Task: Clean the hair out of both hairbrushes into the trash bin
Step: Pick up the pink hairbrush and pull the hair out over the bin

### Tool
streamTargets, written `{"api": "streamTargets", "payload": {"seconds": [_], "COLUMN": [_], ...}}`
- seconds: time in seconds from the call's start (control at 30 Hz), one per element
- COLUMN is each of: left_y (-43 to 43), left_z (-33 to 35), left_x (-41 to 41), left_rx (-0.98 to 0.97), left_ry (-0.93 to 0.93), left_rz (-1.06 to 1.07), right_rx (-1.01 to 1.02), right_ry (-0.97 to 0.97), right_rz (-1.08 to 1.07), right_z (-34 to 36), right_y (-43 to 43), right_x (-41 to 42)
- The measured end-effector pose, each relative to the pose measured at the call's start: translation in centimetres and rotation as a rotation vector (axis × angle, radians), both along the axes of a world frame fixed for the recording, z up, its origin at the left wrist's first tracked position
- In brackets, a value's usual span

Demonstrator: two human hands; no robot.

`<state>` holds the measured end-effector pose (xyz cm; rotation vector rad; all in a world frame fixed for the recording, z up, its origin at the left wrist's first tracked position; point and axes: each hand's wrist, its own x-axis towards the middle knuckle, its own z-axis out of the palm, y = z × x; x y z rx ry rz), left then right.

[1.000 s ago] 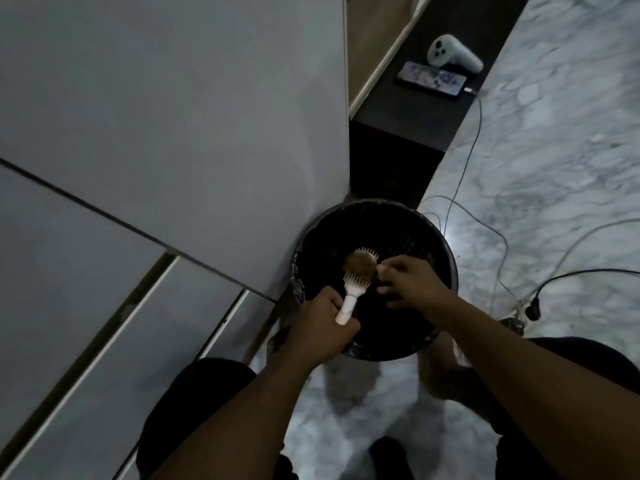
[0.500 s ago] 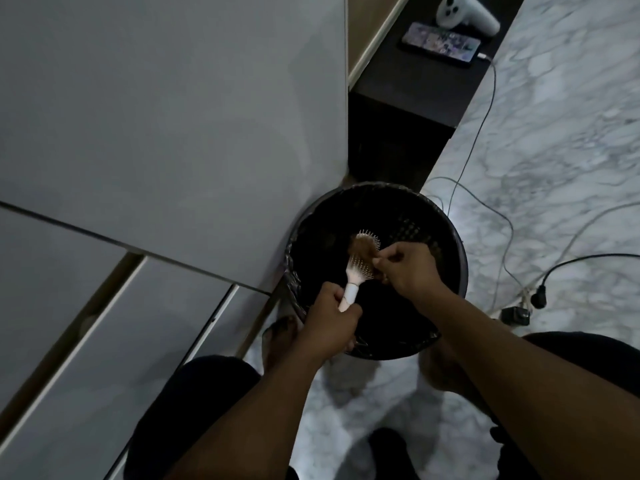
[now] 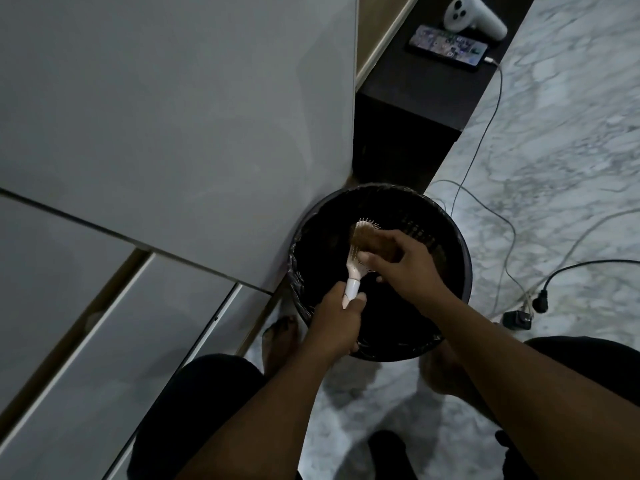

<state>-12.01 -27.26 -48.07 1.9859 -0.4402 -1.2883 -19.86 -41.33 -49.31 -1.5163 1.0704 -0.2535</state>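
A white hairbrush (image 3: pixel 356 268) with a mat of brown hair (image 3: pixel 363 233) on its bristles is held over the round black trash bin (image 3: pixel 460 258). My left hand (image 3: pixel 337 320) grips the brush's handle at the bin's near rim. My right hand (image 3: pixel 405 265) is over the brush head, its fingers closed on the brown hair. A second hairbrush is not visible.
Grey cabinet doors (image 3: pixel 173 133) stand to the left, touching the bin. A dark shelf (image 3: pixel 426 95) behind carries a phone (image 3: pixel 448 46) and a white controller (image 3: pixel 474 17). Cables and a plug (image 3: pixel 540 303) lie on the marble floor at right. My bare foot (image 3: pixel 278 341) is by the bin.
My right hand moved from beside the brush onto its head and closed on the hair. The left hand kept its hold on the handle.
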Motion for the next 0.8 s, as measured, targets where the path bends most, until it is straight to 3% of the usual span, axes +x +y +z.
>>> {"api": "streamTargets", "payload": {"seconds": [0.13, 0.27, 0.43, 0.6, 0.67, 0.73, 0.8], "left_y": [0.1, 0.0, 0.1, 0.4, 0.4, 0.4, 0.4], "left_z": [-0.1, -0.2, -0.2, -0.5, -0.5, -0.5, -0.5], "left_x": [-0.2, 0.0, -0.2, -0.5, -0.6, -0.6, -0.5], "left_rx": [-0.011, -0.030, -0.022, -0.017, -0.018, -0.012, -0.004], "left_ry": [-0.061, -0.100, -0.159, -0.237, -0.256, -0.268, -0.260], "left_rz": [0.007, 0.038, 0.026, -0.085, -0.072, -0.074, -0.067], "right_rx": [0.074, 0.381, 0.666, 0.188, 0.006, -0.035, 0.112], "right_ry": [0.001, -0.143, -0.167, -0.113, -0.060, -0.004, -0.048], "right_rz": [-0.145, -0.220, -0.413, -0.062, -0.049, -0.143, -0.260], "right_z": [-0.2, 1.2, 2.1, 1.6, 0.8, 0.2, -0.2], "right_y": [-0.9, -1.0, -1.3, -0.6, -0.6, -1.1, -1.6], "right_x": [0.4, 0.3, 0.6, 0.6, 0.7, 0.9, 0.9]}}
